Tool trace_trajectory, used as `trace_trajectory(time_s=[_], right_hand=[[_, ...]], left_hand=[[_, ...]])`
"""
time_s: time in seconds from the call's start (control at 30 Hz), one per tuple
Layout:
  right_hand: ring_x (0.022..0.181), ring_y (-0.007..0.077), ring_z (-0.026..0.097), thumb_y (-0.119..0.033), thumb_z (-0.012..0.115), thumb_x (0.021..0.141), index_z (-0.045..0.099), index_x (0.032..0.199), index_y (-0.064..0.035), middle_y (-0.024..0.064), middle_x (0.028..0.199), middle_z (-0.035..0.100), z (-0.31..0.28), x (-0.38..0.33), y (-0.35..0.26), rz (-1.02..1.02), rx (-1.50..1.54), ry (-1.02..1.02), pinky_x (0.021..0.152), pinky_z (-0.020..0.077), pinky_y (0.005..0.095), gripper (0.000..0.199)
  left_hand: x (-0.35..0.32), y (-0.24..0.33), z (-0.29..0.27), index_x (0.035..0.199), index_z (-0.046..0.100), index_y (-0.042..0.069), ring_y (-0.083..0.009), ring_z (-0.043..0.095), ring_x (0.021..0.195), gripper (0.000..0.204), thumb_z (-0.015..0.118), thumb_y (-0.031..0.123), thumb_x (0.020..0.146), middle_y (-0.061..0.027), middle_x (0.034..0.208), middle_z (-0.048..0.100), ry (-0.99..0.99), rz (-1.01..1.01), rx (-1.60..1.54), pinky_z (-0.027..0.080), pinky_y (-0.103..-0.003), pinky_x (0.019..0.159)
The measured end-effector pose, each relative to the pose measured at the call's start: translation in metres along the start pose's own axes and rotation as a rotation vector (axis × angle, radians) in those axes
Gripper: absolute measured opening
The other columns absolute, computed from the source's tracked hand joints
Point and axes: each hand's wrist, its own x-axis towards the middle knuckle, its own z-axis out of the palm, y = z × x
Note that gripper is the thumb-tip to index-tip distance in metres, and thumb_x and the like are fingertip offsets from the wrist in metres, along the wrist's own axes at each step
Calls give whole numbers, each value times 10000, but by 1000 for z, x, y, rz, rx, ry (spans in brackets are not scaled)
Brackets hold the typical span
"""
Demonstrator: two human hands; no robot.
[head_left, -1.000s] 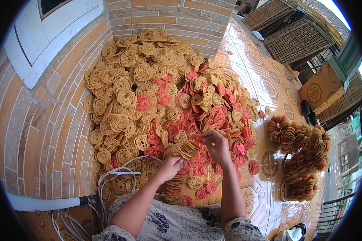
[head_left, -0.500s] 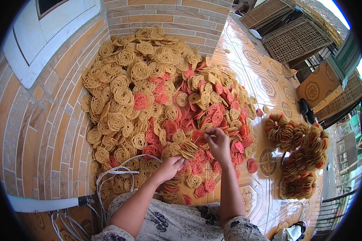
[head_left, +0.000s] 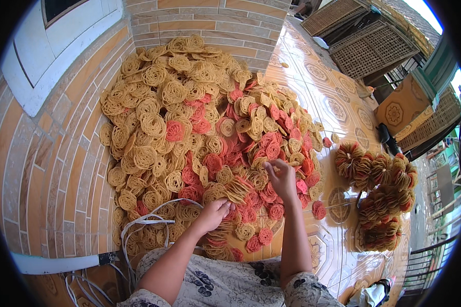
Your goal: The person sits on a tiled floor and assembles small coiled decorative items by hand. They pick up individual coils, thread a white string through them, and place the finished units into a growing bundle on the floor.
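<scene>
Left wall (head_left: 51, 169): tan and grey brick-shaped tiles | far wall (head_left: 205, 20): matching tiles | upper left: white panel (head_left: 69, 33), dark pane | floor (head_left: 338, 105): glossy orange-tan tiles, ornamental medallions | upper right: lattice screens (head_left: 374, 48), patterned tiled block (head_left: 400, 110) | lower right: dark railing (head_left: 429, 273) | light: bright daylight, white glare on floor

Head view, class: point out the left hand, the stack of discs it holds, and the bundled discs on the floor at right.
Left hand (head_left: 213, 215), head view: back of the hand.
Stack of discs (head_left: 236, 191), head view: disc edges.
Bundled discs (head_left: 386, 202), head view: middle bundle.
</scene>
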Motion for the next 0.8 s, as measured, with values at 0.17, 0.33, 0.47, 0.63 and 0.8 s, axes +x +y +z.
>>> trace_trajectory(time_s=[0.17, 0.33, 0.47, 0.63, 0.8], right_hand=[[1047, 273, 586, -263, 629, 887, 697, 1043, -77, 103, 977, 702, 23, 47, 41, -336, -681, 524, 957, 360, 465, 252], [993, 296, 611, -189, 612, 896, 691, 1068, -67, 130, 1007, 704, 14, 23, 43, -105, -232, 399, 919, 401, 399, 225], [917, 97, 573, -172, 534, 997, 639, 1105, 39, 43, 975, 675, 14, -9, 21, 0, 588, -96, 830, 441, 239, 259], [914, 80, 558, -162, 519, 1008, 619, 1142, 46, 41, 964, 665, 19, -32, -1, -17, 479, -111, 840, 429, 239, 268], [896, 106, 580, -162, 570, 979, 635, 1141, 23, 52, 926, 677, 14, -49, -17, -352, -38, 49, 810, 457, 276, 254]], left_hand=[[1, 1, -4, 953, 593, 21, -83, 414, 600, 243, 432, 188, 1028, 16, 676, 468, -11, 0, 67, 385, -262, 576], [1, 2, -3, 950, 592, 21, -94, 427, 603, 244, 435, 192, 1026, 8, 676, 474, -12, -38, 51, 395, -268, 579], [2, 4, -1, 953, 591, 16, -100, 437, 604, 240, 439, 188, 1024, 5, 678, 484, -5, 61, 92, 401, -272, 583], [-1, 3, 2, 970, 592, 12, -106, 442, 595, 232, 450, 189, 1020, 1, 662, 485, -8, 52, 41, 403, -276, 587], [-1, 6, 1, 994, 599, 25, -116, 452, 591, 227, 455, 199, 1018, -4, 648, 496, -19, 32, 178, 411, -285, 594]])
